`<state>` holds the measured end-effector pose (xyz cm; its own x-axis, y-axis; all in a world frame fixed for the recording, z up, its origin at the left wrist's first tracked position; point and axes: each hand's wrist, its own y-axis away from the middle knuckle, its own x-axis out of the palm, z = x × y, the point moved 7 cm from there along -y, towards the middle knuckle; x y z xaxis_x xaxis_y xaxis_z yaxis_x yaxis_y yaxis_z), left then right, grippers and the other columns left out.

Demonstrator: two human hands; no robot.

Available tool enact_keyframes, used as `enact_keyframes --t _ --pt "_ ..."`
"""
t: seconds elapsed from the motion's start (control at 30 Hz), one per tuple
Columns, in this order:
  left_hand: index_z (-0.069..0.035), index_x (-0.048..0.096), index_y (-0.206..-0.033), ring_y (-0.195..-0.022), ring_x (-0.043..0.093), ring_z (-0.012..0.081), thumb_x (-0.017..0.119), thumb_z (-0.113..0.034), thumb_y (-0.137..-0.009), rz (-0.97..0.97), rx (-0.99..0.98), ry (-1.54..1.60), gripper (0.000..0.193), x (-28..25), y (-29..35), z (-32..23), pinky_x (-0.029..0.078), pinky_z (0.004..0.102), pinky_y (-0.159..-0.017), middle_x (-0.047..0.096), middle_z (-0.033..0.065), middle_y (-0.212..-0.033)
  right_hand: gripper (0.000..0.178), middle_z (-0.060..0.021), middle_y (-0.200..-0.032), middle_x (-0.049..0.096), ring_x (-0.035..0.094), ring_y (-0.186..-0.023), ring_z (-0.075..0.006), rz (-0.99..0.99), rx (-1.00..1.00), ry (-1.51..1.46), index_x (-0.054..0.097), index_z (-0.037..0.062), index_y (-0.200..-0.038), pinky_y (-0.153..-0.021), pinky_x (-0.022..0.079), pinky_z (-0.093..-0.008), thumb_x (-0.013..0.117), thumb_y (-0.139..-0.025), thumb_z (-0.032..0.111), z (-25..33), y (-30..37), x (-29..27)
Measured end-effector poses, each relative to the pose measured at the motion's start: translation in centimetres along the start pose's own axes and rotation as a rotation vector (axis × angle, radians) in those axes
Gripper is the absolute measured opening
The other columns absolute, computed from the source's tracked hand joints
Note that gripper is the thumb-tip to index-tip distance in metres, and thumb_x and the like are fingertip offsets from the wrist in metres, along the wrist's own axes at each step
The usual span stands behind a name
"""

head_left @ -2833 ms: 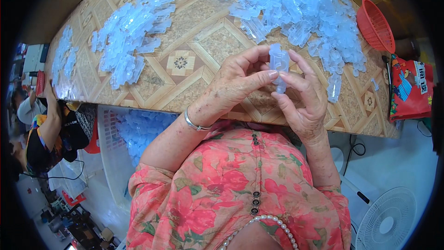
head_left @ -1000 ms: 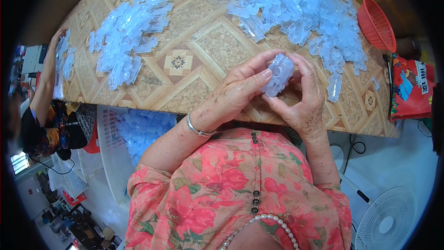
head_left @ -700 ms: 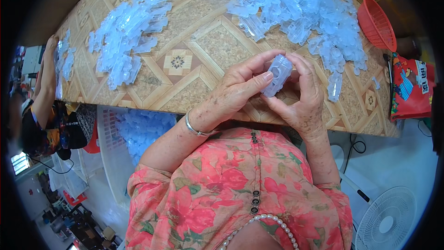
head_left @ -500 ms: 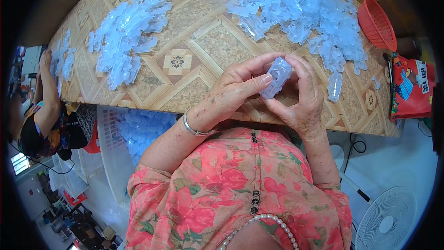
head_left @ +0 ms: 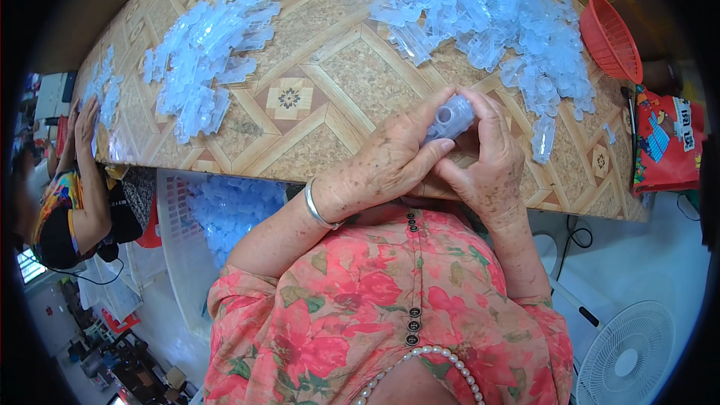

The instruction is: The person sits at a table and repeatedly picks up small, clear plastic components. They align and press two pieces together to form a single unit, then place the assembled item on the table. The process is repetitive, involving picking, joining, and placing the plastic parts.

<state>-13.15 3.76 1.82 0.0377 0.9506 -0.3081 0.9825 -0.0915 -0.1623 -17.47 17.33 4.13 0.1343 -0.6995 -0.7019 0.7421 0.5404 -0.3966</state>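
A small translucent bluish plastic piece (head_left: 454, 115) with a round hole is gripped between both hands, above the near edge of the patterned table (head_left: 360, 67). My left hand (head_left: 401, 142) pinches it from the left, thumb along its lower side. Closed on its right side is my right hand (head_left: 489, 154), with fingers curled over the top. The fingers hide part of the piece. Beyond my hands lies a large heap of similar clear pieces (head_left: 480, 7). One single clear piece (head_left: 544, 139) rests to the right of my right hand.
A second heap of clear pieces (head_left: 206, 52) lies left on the table. At the right edge are a red plastic basket (head_left: 611, 37) and a red package (head_left: 666, 142). Below the table stand a white crate (head_left: 180, 247) and a fan (head_left: 627, 360). A co-worker's hands (head_left: 81, 124) are far left.
The plastic piece has been turned in my hands, so its round hole now faces up toward me. My left wrist has rotated slightly. The co-worker's hands have shifted.
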Motion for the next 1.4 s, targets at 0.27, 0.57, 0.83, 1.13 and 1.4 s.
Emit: enact_keyframes --t 0.27,0.57,0.83,1.13,1.4 --pt "-0.001 0.059 -0.128 -0.109 0.061 0.0397 0.066 0.002 -0.089 0.019 0.174 -0.308 0.039 -1.1 -1.1 -1.9 0.049 0.045 -0.096 0.062 0.0197 -0.119 0.045 -0.0143 -0.119 0.066 0.067 -0.106 -0.0349 0.135 -0.078 -0.098 0.063 0.0051 -0.126 -0.09 0.054 -0.0425 0.078 -0.083 0.011 -0.4 -0.5 -0.7" --pt "-0.002 0.063 -0.122 -0.103 0.061 0.0359 0.074 0.002 -0.082 -0.077 0.179 -0.478 0.042 -1.9 -1.5 -2.9 0.048 0.0436 -0.092 0.065 0.0156 -0.104 0.039 -0.0134 -0.112 0.065 0.067 -0.101 -0.0334 0.121 -0.091 0.02 0.063 0.006 -0.118 -0.087 0.053 -0.0435 0.079 -0.085 0.02 -1.1 -0.6 0.1" --pt "-0.002 0.068 -0.112 -0.09 0.061 0.0329 0.076 0.0 -0.081 -0.106 0.097 -0.423 0.031 -2.3 -1.2 -1.7 0.048 0.0402 -0.083 0.064 0.0139 -0.095 0.037 -0.013 -0.108 0.065 0.067 -0.098 -0.0323 0.077 -0.076 0.038 0.064 0.006 -0.115 -0.085 0.054 -0.0429 0.079 -0.086 0.024 -0.8 -1.2 -1.4" --pt "-0.002 0.07 -0.114 -0.09 0.062 0.0323 0.08 -0.005 -0.081 -0.157 0.107 -0.378 0.034 -2.4 -1.0 -1.6 0.05 0.0396 -0.079 0.065 0.0145 -0.095 0.022 -0.0165 -0.112 0.065 0.067 -0.096 -0.034 -0.192 0.283 0.477 0.066 0.0025 -0.114 -0.087 0.052 -0.0424 0.067 -0.092 0.006 -14.5 0.5 -12.7" --pt "-0.001 0.068 -0.119 -0.094 0.064 0.0345 0.08 -0.006 -0.08 -0.198 0.145 -0.301 0.04 -2.6 -0.1 -0.6 0.05 0.0426 -0.087 0.068 0.0152 -0.1 0.015 -0.0117 -0.099 0.067 0.069 -0.088 -0.029 -0.155 0.27 0.528 0.07 0.0024 -0.108 -0.078 0.053 -0.0391 0.066 -0.094 0.006 -15.0 1.0 -12.6"
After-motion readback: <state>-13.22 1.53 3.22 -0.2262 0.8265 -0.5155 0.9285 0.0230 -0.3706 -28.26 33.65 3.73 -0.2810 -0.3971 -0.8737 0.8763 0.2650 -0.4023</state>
